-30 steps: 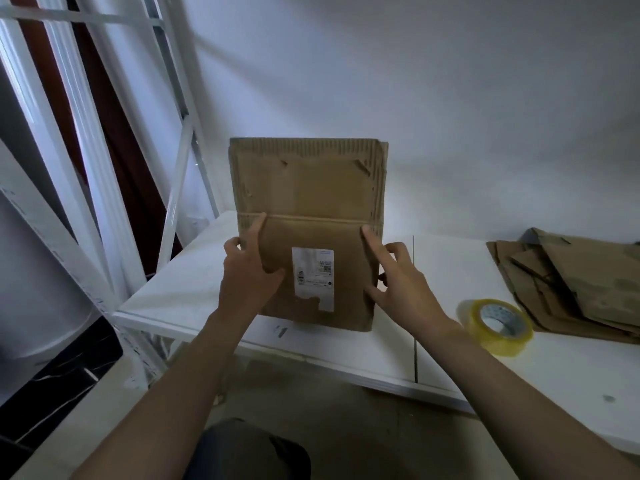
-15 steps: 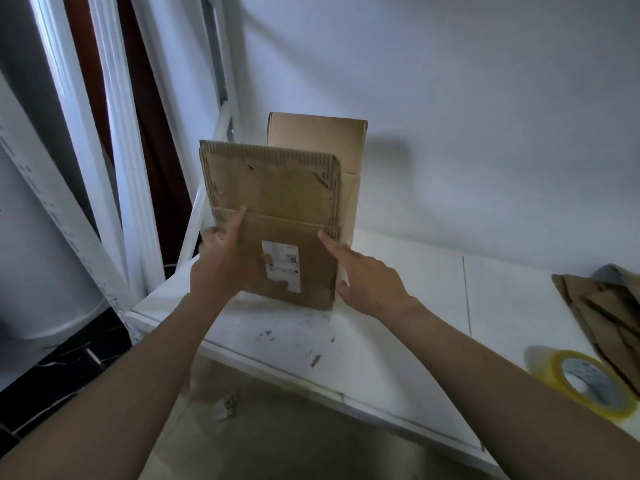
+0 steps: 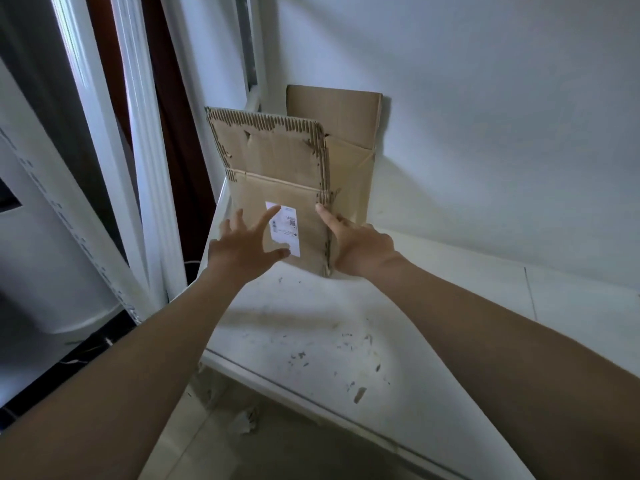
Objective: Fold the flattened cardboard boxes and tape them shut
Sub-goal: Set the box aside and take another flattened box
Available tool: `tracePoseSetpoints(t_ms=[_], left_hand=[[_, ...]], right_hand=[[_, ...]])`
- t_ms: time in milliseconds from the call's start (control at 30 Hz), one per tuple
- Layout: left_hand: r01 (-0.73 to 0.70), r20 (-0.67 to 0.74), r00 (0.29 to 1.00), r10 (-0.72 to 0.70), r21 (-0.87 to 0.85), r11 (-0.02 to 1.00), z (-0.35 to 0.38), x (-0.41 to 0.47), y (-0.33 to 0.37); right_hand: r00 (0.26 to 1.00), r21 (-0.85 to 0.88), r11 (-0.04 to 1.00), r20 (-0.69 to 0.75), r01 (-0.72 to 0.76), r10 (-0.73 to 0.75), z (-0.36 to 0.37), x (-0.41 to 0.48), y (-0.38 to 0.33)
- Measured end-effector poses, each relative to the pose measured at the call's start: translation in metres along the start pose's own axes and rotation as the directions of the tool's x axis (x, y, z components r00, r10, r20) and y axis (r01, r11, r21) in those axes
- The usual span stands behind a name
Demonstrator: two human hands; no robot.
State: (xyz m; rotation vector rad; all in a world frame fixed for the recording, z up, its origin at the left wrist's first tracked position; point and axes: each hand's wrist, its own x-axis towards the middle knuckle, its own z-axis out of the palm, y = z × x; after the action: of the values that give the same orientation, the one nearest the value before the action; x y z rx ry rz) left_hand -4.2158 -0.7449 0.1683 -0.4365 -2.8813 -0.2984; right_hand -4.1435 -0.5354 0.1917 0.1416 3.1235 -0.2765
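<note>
Cardboard box (image 3: 277, 161): upright at table's (image 3: 311, 323) far-left corner, beside the wall.
Left hand (image 3: 242, 251): fingers spread, before label (image 3: 289, 233).
Right hand (image 3: 360, 251): index straight along box's right edge.
Room: scuffed tabletop stretches nearer, rightward.
Unclear: label print.

A white bench (image 3: 433, 306) runs along a pale wall (image 3: 485, 98), with a thin seam (image 3: 530, 292) crossing its top towards the right. Small dark scraps (image 3: 360, 394) are scattered over the near part of the top, thickest by the front edge. Off the left end stand white metal uprights (image 3: 145, 168), with a dark red-brown strip (image 3: 180, 133) behind them. A crumpled paper scrap (image 3: 246, 419) lies on the floor (image 3: 277, 452) just below the front left corner.
</note>
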Motion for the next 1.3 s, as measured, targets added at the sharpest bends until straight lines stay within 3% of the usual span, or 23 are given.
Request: tracePoseSetpoints(t_ms=[267, 633, 767, 900, 1100, 1300], left_hand=[[-0.087, 0.040, 0.995, 0.086, 0.017, 0.996, -0.012, -0.028, 0.055], [-0.412, 0.071, 0.904, 0.422, -0.116, 0.904, -0.010, -0.086, 0.290], [-0.532, 0.060, 0.839, 0.541, -0.120, 0.838, -0.004, -0.122, 0.382], [-0.633, 0.105, 0.751, 0.652, -0.167, 0.756, 0.010, -0.153, 0.458], [-0.752, 0.153, 0.613, 0.775, -0.188, 0.632, 0.036, -0.190, 0.549], [-0.836, 0.175, 0.466, 0.867, -0.234, 0.497, 0.069, -0.222, 0.623]], right_hand=[[0.999, -0.025, 1.000, -0.036, -0.009, 0.008, -0.024, -0.048, 0.056], [0.918, 0.038, 0.930, -0.151, -0.365, 0.367, -0.070, -0.243, 0.247], [0.842, 0.084, 0.861, -0.183, -0.502, 0.508, -0.073, -0.313, 0.313], [0.770, 0.250, 0.790, -0.198, -0.559, 0.607, -0.066, -0.371, 0.362], [0.618, 0.217, 0.645, -0.184, -0.733, 0.764, -0.046, -0.430, 0.418], [0.519, 0.255, 0.507, -0.025, -0.823, 0.854, -0.026, -0.457, 0.459]])
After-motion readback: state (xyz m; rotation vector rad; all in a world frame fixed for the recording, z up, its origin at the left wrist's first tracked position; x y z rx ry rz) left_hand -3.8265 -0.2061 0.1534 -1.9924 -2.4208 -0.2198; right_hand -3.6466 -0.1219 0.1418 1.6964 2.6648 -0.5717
